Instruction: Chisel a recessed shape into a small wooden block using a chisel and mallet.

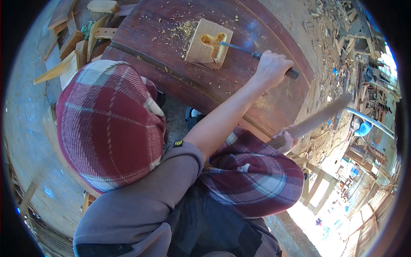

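Note:
My left hand (274, 68) grips the dark handle of a chisel (239, 49), whose steel blade reaches left into a carved, branching hollow in a pale wooden block (195, 50). The block lies on a reddish-brown wooden table (145, 28), with curled shavings around it. My right hand (286, 139) is closed round the lower end of a long wooden stick (321, 115), which is raised at a slant beside the table's right part and slightly blurred. My left forearm crosses the middle of the view, above red plaid cloth (252, 180) over my legs.
Wood offcuts (68, 43) are piled beside the table at the upper left. A metal pipe (372, 122) slants at the right. Beyond lie dirt ground strewn with scraps (327, 51), stacked timber (359, 43), a blue object (361, 127) and a brightly lit area with wooden frames (321, 188).

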Available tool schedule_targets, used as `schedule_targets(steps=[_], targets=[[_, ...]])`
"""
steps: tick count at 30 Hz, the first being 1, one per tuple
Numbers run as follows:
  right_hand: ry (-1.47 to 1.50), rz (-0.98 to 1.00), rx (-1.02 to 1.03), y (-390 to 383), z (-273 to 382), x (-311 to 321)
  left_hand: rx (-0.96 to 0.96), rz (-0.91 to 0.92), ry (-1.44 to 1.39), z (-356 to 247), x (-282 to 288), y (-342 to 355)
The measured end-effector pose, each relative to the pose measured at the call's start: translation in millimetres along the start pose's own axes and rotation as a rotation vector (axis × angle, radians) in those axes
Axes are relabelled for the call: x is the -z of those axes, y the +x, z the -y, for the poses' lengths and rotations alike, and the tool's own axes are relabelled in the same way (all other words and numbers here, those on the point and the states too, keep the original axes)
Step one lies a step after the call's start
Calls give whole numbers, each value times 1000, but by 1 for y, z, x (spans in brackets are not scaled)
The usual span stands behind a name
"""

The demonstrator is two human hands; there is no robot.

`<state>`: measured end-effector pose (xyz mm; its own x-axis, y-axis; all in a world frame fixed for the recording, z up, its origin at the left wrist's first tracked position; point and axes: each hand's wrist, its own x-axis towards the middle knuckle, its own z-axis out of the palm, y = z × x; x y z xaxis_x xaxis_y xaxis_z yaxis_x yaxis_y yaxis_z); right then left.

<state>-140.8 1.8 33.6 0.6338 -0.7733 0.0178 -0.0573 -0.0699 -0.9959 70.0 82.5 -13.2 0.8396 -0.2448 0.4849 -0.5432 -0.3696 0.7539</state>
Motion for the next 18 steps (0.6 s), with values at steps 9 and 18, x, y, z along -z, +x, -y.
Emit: schedule_targets(steps=[9,18], targets=[[-259,149,-231,0,6,-7,-29,7,3,-6,8,-3],[-143,211,-156,1,-2,10,-36,14,-24,-25,18,8]])
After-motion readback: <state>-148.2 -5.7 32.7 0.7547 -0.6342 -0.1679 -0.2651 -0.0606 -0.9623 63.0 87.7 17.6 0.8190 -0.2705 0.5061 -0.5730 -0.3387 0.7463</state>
